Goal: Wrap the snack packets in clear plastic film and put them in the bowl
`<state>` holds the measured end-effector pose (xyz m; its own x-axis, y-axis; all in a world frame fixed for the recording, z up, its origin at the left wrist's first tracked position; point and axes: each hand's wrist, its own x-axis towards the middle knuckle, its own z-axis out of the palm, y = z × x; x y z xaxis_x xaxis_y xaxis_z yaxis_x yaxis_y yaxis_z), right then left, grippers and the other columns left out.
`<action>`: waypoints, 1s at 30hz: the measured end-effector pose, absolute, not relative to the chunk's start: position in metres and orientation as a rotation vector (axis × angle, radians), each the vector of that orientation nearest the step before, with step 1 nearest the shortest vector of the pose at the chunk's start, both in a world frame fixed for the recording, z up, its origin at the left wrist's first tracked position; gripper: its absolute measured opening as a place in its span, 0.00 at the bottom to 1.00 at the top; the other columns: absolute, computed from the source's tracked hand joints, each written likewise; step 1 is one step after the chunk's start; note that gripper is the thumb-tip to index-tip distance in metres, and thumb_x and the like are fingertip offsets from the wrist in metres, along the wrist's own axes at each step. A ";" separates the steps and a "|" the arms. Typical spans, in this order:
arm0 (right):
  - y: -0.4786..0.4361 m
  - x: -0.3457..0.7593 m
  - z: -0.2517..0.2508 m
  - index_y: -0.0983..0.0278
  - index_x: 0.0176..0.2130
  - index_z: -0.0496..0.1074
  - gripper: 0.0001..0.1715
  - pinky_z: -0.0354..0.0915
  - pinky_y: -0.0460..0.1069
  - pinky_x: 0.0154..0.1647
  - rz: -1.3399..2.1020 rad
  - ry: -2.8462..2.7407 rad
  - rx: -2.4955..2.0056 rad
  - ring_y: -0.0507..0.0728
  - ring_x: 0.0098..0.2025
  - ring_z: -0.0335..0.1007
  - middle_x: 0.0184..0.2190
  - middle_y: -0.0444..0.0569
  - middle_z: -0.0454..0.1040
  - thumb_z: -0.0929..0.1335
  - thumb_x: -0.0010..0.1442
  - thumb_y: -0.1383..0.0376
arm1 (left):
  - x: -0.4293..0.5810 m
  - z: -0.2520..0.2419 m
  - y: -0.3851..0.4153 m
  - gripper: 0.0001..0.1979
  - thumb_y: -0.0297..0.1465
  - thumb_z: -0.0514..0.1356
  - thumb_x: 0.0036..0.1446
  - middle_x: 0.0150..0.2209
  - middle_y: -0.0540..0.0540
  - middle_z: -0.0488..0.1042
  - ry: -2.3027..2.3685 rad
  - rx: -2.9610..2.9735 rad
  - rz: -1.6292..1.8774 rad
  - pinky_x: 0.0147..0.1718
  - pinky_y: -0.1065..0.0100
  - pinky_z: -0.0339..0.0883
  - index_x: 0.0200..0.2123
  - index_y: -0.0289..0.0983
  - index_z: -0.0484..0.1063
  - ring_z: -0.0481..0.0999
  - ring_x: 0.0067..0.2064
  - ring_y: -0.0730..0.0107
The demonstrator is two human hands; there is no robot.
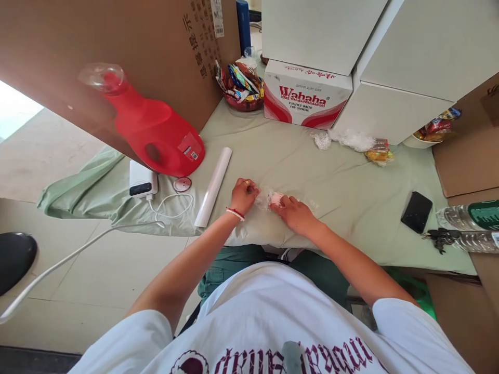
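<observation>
Near the table's front edge, a small pink object (276, 199) lies with clear plastic film (263, 198) about it; its kind cannot be made out. My right hand (291, 212) is closed over the pink object, fingers pressing on it and hiding part of it. To its left, my left hand (244, 196) pinches the film's left end between thumb and fingers. The film stretches between the two hands. A white roll (213, 188) lies slantwise to the left of my left hand, apart from it.
A red jug (156, 130), a white power bank (142, 179) with its cable and a round pink lid-like disc (182, 184) are at the left. Behind stand a snack bowl (244, 104) and a Wahaha box (306, 96). Crumpled plastic (351, 139), a phone (417, 212) and bottles (483, 215) lie right.
</observation>
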<state>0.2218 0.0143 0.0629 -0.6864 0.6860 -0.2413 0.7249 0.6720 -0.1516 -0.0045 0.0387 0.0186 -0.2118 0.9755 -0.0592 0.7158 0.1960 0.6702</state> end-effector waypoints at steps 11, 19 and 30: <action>-0.046 0.273 0.041 0.59 0.70 0.65 0.33 0.69 0.66 0.58 -0.423 2.794 1.596 0.70 0.60 0.67 0.72 0.62 0.61 0.65 0.68 0.67 | 0.061 0.036 -0.012 0.23 0.34 0.51 0.69 0.64 0.39 0.73 1.682 2.186 0.404 0.56 0.51 0.68 0.61 0.39 0.74 0.71 0.62 0.52; -0.049 0.335 0.034 0.63 0.59 0.73 0.30 0.73 0.57 0.45 -0.680 2.306 2.482 0.63 0.45 0.78 0.51 0.60 0.78 0.60 0.72 0.47 | 0.070 0.016 -0.034 0.35 0.30 0.53 0.64 0.74 0.34 0.60 1.709 2.397 0.209 0.58 0.46 0.63 0.74 0.36 0.57 0.62 0.71 0.48; 0.050 0.243 0.082 0.61 0.43 0.71 0.08 0.66 0.49 0.38 -0.969 2.455 2.145 0.56 0.35 0.74 0.35 0.47 0.78 0.66 0.68 0.60 | 0.081 0.015 -0.039 0.31 0.25 0.49 0.67 0.73 0.32 0.62 1.737 2.449 0.212 0.61 0.45 0.63 0.72 0.38 0.62 0.62 0.73 0.50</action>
<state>0.2432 0.0501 0.0817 -0.1843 0.9684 -0.1678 0.8220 0.0582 -0.5666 0.0808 -0.0385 0.0153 0.3268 0.9443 0.0385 0.9259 -0.3280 0.1874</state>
